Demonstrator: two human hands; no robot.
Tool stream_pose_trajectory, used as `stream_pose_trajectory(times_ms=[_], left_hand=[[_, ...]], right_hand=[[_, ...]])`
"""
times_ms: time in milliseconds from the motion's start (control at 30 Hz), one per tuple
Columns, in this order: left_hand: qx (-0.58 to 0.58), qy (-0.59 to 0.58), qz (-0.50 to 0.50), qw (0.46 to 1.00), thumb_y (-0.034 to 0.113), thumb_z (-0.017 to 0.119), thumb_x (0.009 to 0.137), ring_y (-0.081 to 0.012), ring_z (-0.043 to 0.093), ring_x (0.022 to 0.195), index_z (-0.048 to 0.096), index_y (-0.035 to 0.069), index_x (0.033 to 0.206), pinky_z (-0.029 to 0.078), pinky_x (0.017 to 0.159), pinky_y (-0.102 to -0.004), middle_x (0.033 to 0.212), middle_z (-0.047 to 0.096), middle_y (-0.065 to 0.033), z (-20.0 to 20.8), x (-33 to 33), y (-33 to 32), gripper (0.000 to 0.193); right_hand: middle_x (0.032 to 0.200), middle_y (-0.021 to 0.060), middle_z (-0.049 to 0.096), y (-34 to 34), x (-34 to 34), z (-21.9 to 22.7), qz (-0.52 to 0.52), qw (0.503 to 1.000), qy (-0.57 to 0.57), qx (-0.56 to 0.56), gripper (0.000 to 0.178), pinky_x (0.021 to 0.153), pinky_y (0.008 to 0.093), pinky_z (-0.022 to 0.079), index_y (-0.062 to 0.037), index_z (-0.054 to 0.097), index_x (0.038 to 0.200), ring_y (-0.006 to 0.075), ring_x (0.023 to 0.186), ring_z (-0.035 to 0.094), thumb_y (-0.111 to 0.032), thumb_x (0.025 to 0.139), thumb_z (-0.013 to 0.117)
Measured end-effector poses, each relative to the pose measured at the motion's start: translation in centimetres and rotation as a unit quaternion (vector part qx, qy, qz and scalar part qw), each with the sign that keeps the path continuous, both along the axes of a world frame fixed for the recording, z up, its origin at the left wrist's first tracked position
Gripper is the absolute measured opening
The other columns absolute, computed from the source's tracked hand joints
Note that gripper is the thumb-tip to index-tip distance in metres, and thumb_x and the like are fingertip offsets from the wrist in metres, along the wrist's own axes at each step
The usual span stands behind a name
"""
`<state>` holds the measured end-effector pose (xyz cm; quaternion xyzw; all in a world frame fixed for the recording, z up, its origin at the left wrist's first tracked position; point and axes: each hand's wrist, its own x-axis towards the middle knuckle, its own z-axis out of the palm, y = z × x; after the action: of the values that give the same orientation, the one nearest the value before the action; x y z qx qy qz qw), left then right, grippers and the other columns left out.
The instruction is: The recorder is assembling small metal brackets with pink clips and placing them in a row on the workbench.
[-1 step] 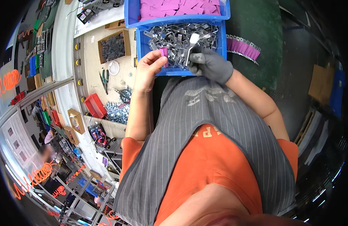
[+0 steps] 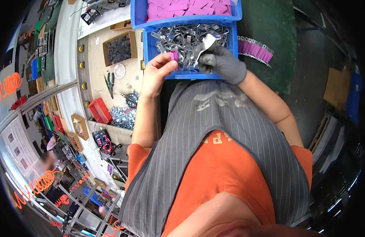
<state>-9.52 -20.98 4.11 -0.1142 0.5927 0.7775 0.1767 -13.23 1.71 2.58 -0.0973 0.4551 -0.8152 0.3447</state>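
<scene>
My bare left hand (image 2: 159,71) pinches a small folded pink piece (image 2: 174,56) between thumb and fingertips, over the near left part of a blue bin (image 2: 147,41). My right hand (image 2: 222,65), in a dark grey glove, grips a bent flat metal bracket (image 2: 209,41) whose bright broad end points up and to the right. Bracket and pink piece are a short way apart. Beneath both hands the bin holds a heap of similar loose metal brackets (image 2: 186,37). Part of the bracket's lower end is hidden by the gloved fingers.
Behind stands another blue bin (image 2: 237,12) with flat pink pieces (image 2: 182,8). To the right, a row of brackets with pink sleeves (image 2: 255,50) lies on a green surface (image 2: 271,25). Pliers (image 2: 110,85), a red tray (image 2: 99,110) and small metal parts (image 2: 123,117) lie on the left bench.
The bracket in my right hand has tilted, its bright end swinging to the right. My left hand's pink piece has shifted slightly to the right.
</scene>
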Motion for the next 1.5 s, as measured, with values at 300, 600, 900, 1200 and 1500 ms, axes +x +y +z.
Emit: stream_pose_trajectory(times_ms=[300,600,900,1200,1500], left_hand=[[0.009,0.029,-0.145,0.989,0.005,0.074,0.075,-0.0007,0.037,0.058,0.067,0.002,0.102,0.032,0.055,-0.0174,0.068,0.052,0.0073,1.5,0.6,1.6,0.029],[0.011,0.033,-0.159,0.987,0.007,0.075,0.074,-0.0004,0.036,0.058,0.068,0.005,0.101,0.029,0.053,-0.0179,0.064,0.046,0.0093,1.4,0.2,2.2,0.027],[-0.01,0.026,-0.147,0.989,0.007,0.075,0.074,-0.0007,0.034,0.057,0.068,0.005,0.101,0.028,0.054,-0.018,0.062,0.043,0.0098,1.6,-0.3,2.5,0.027],[0.022,0.028,-0.165,0.986,0.005,0.075,0.073,-0.0004,0.034,0.057,0.068,0.006,0.1,0.03,0.054,-0.0176,0.064,0.043,0.0098,0.7,-0.4,2.6,0.028],[-0.073,0.128,-0.155,0.977,0.008,0.076,0.073,-0.0024,0.035,0.06,0.068,0.004,0.096,0.03,0.053,-0.0188,0.077,0.052,0.0065,1.5,-1.0,3.4,0.024]], right_hand=[[0.102,0.0055,0.062,1.6,-4.4,3.6,0.068,0.897,0.434,0.048,0.02,0.082,0.0304,0.046,-0.0051,0.061,0.097,0.0171,0.091,0.056,-0.023,0.091,0.056],[0.093,0.0056,0.063,2.1,-3.6,3.9,-0.014,0.924,0.38,0.026,0.016,0.075,0.0294,0.046,-0.0048,0.063,0.093,0.0162,0.085,0.056,-0.019,0.088,0.06],[0.082,0.0053,0.053,2.2,-2.9,4.6,-0.01,0.92,0.38,0.097,0.016,0.069,0.0289,0.041,-0.0024,0.064,0.087,0.0151,0.076,0.052,-0.017,0.08,0.064],[0.096,0.0093,0.059,2.0,-2.7,4.3,0.038,0.849,0.494,0.186,0.027,0.081,0.0369,0.045,-0.0058,0.063,0.1,0.0257,0.093,0.056,-0.027,0.084,0.058],[0.107,0.0082,0.06,5.9,-4.2,6.3,0.004,0.99,0.093,0.101,0.039,0.067,0.0203,0.043,-0.0018,0.055,0.121,0.0072,0.083,0.053,-0.017,0.085,0.051]])
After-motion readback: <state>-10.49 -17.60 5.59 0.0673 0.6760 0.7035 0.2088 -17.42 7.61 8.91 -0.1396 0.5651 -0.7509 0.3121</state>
